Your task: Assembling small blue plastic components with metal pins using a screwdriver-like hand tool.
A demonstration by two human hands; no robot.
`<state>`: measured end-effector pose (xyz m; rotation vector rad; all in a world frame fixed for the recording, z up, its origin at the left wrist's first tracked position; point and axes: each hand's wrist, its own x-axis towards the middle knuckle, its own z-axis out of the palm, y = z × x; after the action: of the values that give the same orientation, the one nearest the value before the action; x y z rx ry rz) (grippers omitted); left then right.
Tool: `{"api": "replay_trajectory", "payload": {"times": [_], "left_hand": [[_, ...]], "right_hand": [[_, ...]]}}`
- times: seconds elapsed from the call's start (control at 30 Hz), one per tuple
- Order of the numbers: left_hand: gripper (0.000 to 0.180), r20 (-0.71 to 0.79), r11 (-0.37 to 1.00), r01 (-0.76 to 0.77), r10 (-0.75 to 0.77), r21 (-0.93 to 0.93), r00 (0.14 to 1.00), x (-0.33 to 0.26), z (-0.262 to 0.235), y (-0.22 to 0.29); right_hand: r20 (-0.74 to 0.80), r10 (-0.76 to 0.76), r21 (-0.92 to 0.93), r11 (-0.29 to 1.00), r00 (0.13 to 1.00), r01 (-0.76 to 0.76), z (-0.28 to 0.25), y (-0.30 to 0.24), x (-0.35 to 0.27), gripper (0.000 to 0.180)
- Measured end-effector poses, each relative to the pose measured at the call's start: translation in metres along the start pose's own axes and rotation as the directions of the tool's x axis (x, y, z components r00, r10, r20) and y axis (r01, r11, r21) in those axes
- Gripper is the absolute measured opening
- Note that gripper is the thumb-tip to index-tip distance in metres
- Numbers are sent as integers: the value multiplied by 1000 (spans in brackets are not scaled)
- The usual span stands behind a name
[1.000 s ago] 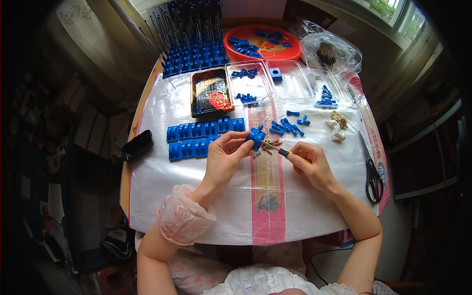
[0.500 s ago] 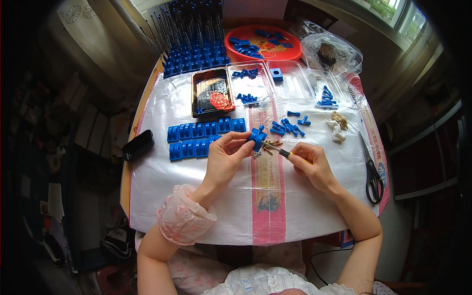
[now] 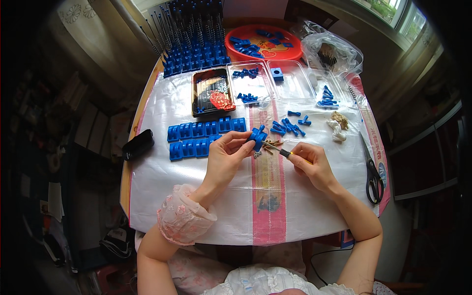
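Note:
Pinched between the thumb and fingers of my left hand (image 3: 227,155) is a blue plastic part (image 3: 258,137), with a smaller blue piece sticking up from it. My right hand (image 3: 312,166) is closed round a screwdriver (image 3: 285,153) with a black and yellow handle. Its metal shaft points left, and the tip meets the right side of the blue part. Below and behind the shaft lies a small pile of brass-coloured screws (image 3: 272,145), with a few small nuts (image 3: 257,154) beside it. Several loose blue pieces (image 3: 287,127) lie just beyond.
Two rows of blue parts (image 3: 196,131) stand left of my hands. Farther back are a black tray (image 3: 196,105), clear plastic boxes (image 3: 294,91), a red basin (image 3: 231,53) and massed blue parts with springs (image 3: 194,61). Scissors (image 3: 374,184) lie right, a black case (image 3: 138,145) left.

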<state>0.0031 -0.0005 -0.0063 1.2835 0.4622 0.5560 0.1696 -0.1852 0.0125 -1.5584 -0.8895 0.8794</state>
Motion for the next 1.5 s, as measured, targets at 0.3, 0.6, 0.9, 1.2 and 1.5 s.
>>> {"api": "replay_trajectory", "payload": {"times": [0.3, 0.6, 0.9, 1.2, 1.5], "left_hand": [[24, -3, 1000, 6, -6, -1, 1000, 0, 1, 1], [23, 2, 1000, 0, 0, -2, 1000, -1, 0, 1], [33, -3, 999, 10, -10, -51, 1000, -1, 6, 7], [41, 31, 996, 25, -22, -89, 999, 0, 3, 3], [38, 4, 999, 35, -34, -38, 999, -2, 6, 7]], "right_hand": [[-4, 1, -14, 1000, 1000, -1, -1, 2, 0, 15], [2, -1, -10, 1000, 1000, 1, 0, 0, 0, 15], [-69, -129, -146, 982, 989, 118, 2, 0, -2, 16], [-71, -431, -523, 784, 900, 334, 2, -6, -4, 16], [-85, -597, -685, 617, 798, 388, -2, -11, -2, 16]]}}
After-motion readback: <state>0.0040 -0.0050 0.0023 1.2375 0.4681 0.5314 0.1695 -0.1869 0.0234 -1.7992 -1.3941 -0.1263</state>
